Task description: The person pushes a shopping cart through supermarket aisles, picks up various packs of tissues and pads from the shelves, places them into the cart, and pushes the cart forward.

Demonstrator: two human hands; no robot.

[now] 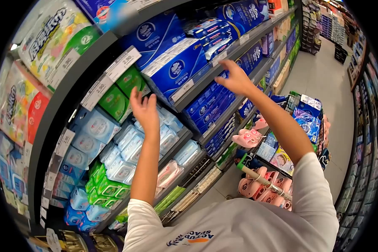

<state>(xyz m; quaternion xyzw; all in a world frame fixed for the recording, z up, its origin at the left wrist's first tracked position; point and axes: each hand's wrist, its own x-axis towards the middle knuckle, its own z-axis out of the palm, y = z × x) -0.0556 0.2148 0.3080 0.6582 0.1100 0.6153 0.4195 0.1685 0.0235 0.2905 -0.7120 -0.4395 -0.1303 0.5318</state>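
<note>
My left hand (146, 110) is raised before the shelving, fingers apart, with nothing in it. Behind its fingertips are green packs (113, 101), and light-blue wipe packs (128, 140) lie stacked below. Further right, my right hand (237, 79) reaches toward a shelf edge (216, 77), fingers and thumb spread and holding nothing; I cannot tell whether it touches the shelf. Between the hands sits a large blue tissue pack (176, 69) on the upper shelf. Small blue wrapped packs (216, 35) lie beside it. More blue tissue packs (208, 105) fill the shelf underneath.
A shopping cart (254, 176) with a green-trimmed handle stands at my right, loaded with packages (306, 122) and pink slippers (260, 187). Grey floor (325, 75) runs along the aisle to another stocked shelf (365, 168). Price tags (98, 90) line the shelf edges.
</note>
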